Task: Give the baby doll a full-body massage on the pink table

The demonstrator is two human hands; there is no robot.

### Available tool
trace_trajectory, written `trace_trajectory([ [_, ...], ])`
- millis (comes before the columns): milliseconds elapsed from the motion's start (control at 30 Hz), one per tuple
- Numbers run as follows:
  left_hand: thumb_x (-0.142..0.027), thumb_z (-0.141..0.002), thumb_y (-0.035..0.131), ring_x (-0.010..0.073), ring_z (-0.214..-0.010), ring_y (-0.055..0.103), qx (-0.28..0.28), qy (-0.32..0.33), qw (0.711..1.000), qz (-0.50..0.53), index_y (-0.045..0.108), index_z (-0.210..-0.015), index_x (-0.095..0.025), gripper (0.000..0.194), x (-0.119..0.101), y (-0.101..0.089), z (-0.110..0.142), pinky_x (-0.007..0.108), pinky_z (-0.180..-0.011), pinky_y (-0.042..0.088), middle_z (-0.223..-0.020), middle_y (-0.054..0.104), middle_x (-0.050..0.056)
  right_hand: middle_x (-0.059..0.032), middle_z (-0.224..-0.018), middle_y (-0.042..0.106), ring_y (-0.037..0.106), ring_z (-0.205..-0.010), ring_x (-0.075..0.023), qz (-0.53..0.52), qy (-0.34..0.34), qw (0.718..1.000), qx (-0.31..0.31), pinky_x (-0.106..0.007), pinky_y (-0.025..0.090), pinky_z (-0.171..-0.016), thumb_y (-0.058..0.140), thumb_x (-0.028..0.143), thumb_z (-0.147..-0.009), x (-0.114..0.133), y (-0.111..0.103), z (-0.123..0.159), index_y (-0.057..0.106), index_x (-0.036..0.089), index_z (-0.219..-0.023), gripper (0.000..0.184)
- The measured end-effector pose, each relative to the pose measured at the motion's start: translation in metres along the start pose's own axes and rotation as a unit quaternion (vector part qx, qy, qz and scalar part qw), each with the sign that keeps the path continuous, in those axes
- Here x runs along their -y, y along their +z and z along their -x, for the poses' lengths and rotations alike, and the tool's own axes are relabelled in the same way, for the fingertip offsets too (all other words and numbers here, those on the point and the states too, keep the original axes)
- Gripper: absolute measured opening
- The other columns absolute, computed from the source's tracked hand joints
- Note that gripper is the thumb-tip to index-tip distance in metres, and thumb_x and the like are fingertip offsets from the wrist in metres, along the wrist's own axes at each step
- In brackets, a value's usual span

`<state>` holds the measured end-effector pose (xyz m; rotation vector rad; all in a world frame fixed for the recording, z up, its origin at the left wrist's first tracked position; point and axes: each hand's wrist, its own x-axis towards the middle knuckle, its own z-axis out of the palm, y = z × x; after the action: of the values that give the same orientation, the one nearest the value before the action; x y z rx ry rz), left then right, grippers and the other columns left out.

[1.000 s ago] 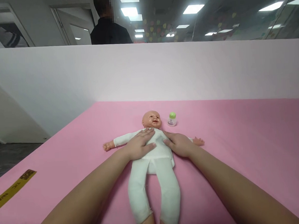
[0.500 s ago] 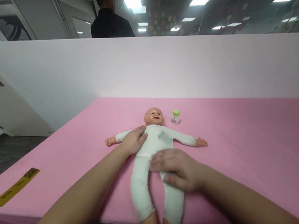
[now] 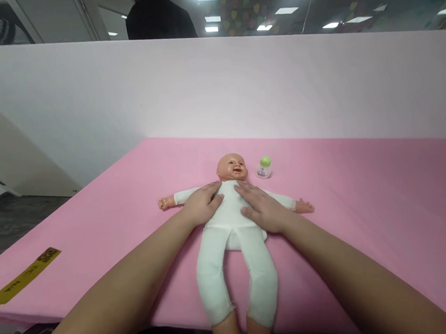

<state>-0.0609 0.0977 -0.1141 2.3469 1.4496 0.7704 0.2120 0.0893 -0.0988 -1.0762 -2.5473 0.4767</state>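
Observation:
A baby doll [image 3: 231, 209] with a white cloth body lies on its back on the pink-covered table [image 3: 347, 220], its arms spread wide and its feet toward me. My left hand [image 3: 201, 204] rests flat at the left side of the doll's chest, fingers reaching up to the shoulder. On the other side of the chest lies my right hand [image 3: 262, 206], fingers extended toward the doll's neck. Both hands are open and hold nothing. Beside the doll's head stands a small clear jar [image 3: 264, 168] with a green lid.
A yellow label strip [image 3: 26, 280] is stuck near the table's left front edge. Behind the table rises a white wall [image 3: 240, 85] with glass above it, where a person in black [image 3: 160, 18] shows. A door [image 3: 21, 154] is at the left.
My right hand has moved up from the doll's hip and thigh to its chest. The left hand stays at the chest. The view has tilted slightly downward.

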Motion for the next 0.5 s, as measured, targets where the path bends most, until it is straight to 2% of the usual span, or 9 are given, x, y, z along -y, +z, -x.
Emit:
trace_trajectory([
  [67, -0.052, -0.106, 0.04, 0.028, -0.145, 0.051, 0.001, 0.004, 1.0, 0.002, 0.05, -0.156, -0.015, 0.064, -0.002, -0.001, -0.001, 0.043, -0.124, 0.037, -0.157, 0.054, 0.01, -0.0085, -0.173, 0.027, 0.024, -0.16, -0.0314, 0.012, 0.037, 0.999, -0.004, -0.054, 0.023, -0.13, 0.038, 0.068, -0.105, -0.009, -0.002, -0.004, 0.026, 0.024, -0.168, 0.077],
  [167, -0.051, -0.103, 0.045, 0.0295, -0.139, 0.057, 0.006, 0.0, 1.0, 0.003, 0.055, -0.152, -0.017, 0.061, -0.006, -0.012, 0.001, 0.043, -0.118, 0.042, -0.153, 0.059, 0.01, -0.0096, -0.166, 0.042, 0.04, -0.152, -0.0348, 0.019, 0.068, 0.997, -0.015, -0.055, 0.033, -0.123, 0.041, 0.067, -0.104, -0.014, -0.008, 0.0, 0.031, 0.026, -0.166, 0.074],
  [267, -0.051, -0.098, 0.052, 0.0303, -0.118, 0.07, 0.026, -0.044, 0.999, -0.008, 0.069, -0.134, -0.025, 0.048, -0.011, -0.035, 0.009, 0.04, -0.098, 0.055, -0.129, 0.074, 0.007, -0.0102, -0.156, 0.054, 0.052, -0.142, -0.0361, 0.012, 0.103, 0.994, -0.015, -0.051, 0.041, -0.116, 0.044, 0.065, -0.104, -0.01, -0.017, 0.01, 0.039, 0.027, -0.162, 0.069],
  [333, -0.052, -0.096, 0.054, 0.0295, -0.104, 0.074, 0.032, -0.094, 0.995, -0.017, 0.077, -0.117, -0.028, 0.039, -0.014, -0.052, 0.017, 0.037, -0.084, 0.057, -0.108, 0.079, 0.005, -0.0106, -0.153, 0.058, 0.055, -0.138, -0.0363, 0.011, 0.125, 0.992, -0.014, -0.048, 0.044, -0.112, 0.047, 0.063, -0.103, -0.005, -0.022, 0.016, 0.045, 0.026, -0.158, 0.066],
  [400, -0.052, -0.095, 0.057, 0.0291, -0.099, 0.074, 0.026, -0.132, 0.991, -0.006, 0.08, -0.105, -0.027, 0.036, -0.021, -0.064, 0.025, 0.035, -0.079, 0.056, -0.097, 0.08, 0.004, -0.0097, -0.15, 0.061, 0.058, -0.135, -0.0357, 0.006, 0.134, 0.991, -0.013, -0.047, 0.046, -0.108, 0.05, 0.06, -0.103, -0.002, -0.025, 0.019, 0.051, 0.027, -0.153, 0.061],
  [467, -0.052, -0.093, 0.058, 0.0288, -0.098, 0.075, 0.029, -0.12, 0.992, 0.039, 0.082, -0.099, -0.026, 0.035, -0.032, -0.068, 0.032, 0.036, -0.08, 0.057, -0.096, 0.081, 0.003, -0.0083, -0.146, 0.064, 0.061, -0.129, -0.0348, -0.005, 0.13, 0.991, -0.011, -0.046, 0.048, -0.103, 0.051, 0.057, -0.103, 0.0, -0.027, 0.02, 0.054, 0.028, -0.149, 0.055],
  [500, -0.051, -0.093, 0.059, 0.0285, -0.098, 0.075, 0.043, -0.09, 0.992, 0.074, 0.083, -0.097, -0.026, 0.034, -0.039, -0.068, 0.035, 0.037, -0.081, 0.058, -0.099, 0.081, 0.003, -0.0079, -0.144, 0.065, 0.063, -0.127, -0.0347, -0.011, 0.127, 0.992, -0.011, -0.046, 0.049, -0.101, 0.052, 0.056, -0.103, 0.001, -0.028, 0.02, 0.056, 0.029, -0.148, 0.053],
])
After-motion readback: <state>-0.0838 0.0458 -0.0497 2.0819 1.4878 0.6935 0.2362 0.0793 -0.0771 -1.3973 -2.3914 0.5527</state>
